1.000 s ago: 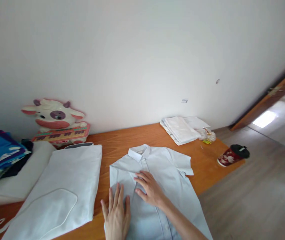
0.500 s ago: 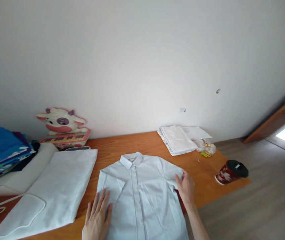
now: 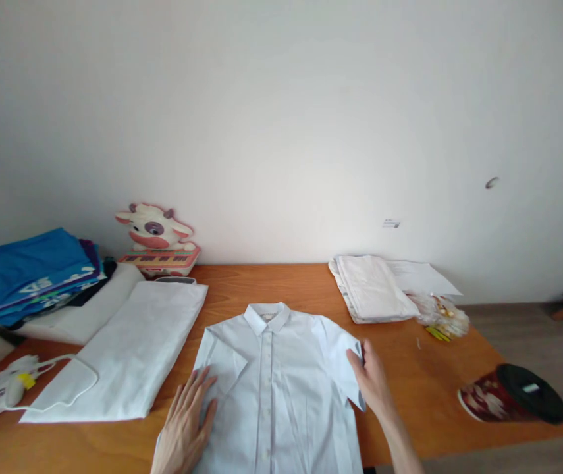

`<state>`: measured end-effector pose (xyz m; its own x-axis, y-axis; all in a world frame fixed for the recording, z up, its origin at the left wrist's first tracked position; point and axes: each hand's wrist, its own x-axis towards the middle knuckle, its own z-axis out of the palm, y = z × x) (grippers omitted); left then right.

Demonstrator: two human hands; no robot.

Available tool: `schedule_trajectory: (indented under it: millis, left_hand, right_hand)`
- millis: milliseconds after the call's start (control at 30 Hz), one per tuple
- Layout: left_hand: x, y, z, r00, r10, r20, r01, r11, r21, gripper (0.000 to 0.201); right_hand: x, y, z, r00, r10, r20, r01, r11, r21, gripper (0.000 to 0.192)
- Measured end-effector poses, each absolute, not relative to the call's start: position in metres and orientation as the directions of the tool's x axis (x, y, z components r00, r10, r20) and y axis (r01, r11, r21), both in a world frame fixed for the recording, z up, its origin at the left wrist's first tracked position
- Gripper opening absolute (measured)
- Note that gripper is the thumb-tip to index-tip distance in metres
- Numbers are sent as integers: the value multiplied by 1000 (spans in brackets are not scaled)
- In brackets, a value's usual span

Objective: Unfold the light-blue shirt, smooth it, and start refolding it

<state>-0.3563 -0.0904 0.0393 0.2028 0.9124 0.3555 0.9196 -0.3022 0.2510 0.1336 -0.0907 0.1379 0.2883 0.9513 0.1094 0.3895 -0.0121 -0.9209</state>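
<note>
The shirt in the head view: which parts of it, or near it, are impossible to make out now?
Head view:
Hem of the shirt: cut off by the bottom edge.
Tag inside the collar: print too small.
Fabric under the left hand: covered by it.
Exact grip of the right hand on the sleeve: partly hidden by the hand.
Wall label: print too small.

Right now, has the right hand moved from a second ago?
Yes, rightward: against the folded white cloth, the right hand went from its lower left to directly below it in the view, now at the button-up shirt's short sleeve.
</note>
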Motion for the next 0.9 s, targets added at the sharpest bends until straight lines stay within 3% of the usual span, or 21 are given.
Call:
schedule_trajectory:
  millis: [100, 167, 233, 333, 467, 567, 900]
  left_hand:
    - [-354, -91, 43, 201, 917, 346, 921, -297, 253, 51]
    - [-353, -92, 44, 200, 916, 349, 920, -298, 254, 51]
    - [-353, -94, 45, 195, 912, 360, 919, -298, 257, 52]
    - [-353, -95, 45, 190, 909, 371, 917, -300, 264, 57]
    - [-351, -98, 50, 190, 914, 359, 919, -294, 264, 59]
    - [-349, -100, 53, 185, 918, 352, 923, -285, 258, 56]
    - [-350, -101, 50, 213, 910, 355, 909, -318, 270, 60]
  right_hand:
    - [103, -94, 171, -102, 994, -32, 193, -12, -981, 46]
    - [85, -90, 173, -196, 979, -63, 197, -23, -980, 42]
    - [72, -82, 156, -148, 989, -1, 336, 49, -941, 37]
    - [61, -72, 112, -119, 983, 140, 612, 184, -769, 40]
    - [57, -74, 63, -23, 977, 210, 868, 124, -481, 54]
    - [56, -83, 50, 19, 970, 243, 923, 76, -376, 59]
    - [48, -88, 54, 21, 984, 178, 951, 35, -308, 66]
